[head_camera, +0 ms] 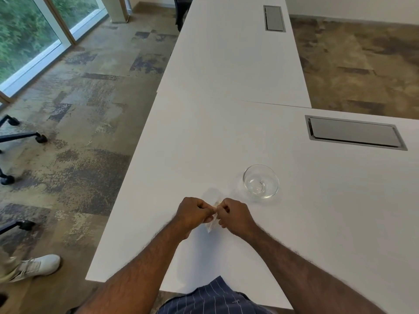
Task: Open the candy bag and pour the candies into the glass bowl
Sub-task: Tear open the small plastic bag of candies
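Observation:
A small clear candy bag is pinched between both hands just above the white table. My left hand grips its left side and my right hand grips its right side, fingertips meeting at the bag's top edge. Most of the bag is hidden by my fingers; only a pale corner shows below and a bit at the top. The glass bowl stands empty and upright on the table, a short way beyond and to the right of my right hand.
A grey cable hatch is set into the table at the right, another hatch lies far back. The table's left edge runs diagonally beside my left arm. Chair bases and a person's white shoe are on the floor at left.

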Action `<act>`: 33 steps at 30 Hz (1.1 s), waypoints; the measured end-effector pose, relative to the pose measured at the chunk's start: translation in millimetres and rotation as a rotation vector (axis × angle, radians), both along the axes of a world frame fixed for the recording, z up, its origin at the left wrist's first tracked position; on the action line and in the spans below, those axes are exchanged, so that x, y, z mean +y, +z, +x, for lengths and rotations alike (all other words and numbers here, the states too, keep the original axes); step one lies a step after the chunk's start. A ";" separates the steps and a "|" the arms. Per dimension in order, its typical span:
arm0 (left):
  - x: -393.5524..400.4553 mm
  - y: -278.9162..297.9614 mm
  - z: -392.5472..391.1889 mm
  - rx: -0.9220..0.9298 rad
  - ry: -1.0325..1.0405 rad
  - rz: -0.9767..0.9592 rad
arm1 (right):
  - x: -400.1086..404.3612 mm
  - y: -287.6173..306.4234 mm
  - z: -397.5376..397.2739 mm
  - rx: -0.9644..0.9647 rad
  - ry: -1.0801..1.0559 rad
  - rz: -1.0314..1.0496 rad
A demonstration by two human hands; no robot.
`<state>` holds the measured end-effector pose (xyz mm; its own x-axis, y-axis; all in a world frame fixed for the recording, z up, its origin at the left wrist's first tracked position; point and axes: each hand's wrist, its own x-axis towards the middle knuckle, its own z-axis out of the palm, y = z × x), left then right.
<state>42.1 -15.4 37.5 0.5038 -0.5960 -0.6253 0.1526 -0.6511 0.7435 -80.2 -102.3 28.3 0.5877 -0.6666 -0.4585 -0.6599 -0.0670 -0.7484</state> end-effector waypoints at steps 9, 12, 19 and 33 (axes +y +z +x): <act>-3.0 2.4 -7.8 -0.188 -0.123 0.051 | -3.6 2.3 -0.3 0.060 0.072 -0.107; -3.0 2.6 -5.7 -0.254 -0.121 0.070 | -5.5 5.7 -0.6 0.122 0.078 -0.175; -5.5 9.0 0.0 -0.476 -0.217 0.090 | -10.7 6.7 -3.7 0.234 0.127 -0.311; -15.1 27.5 7.6 -0.755 -0.508 0.233 | -32.5 16.4 -7.7 0.407 0.363 -0.622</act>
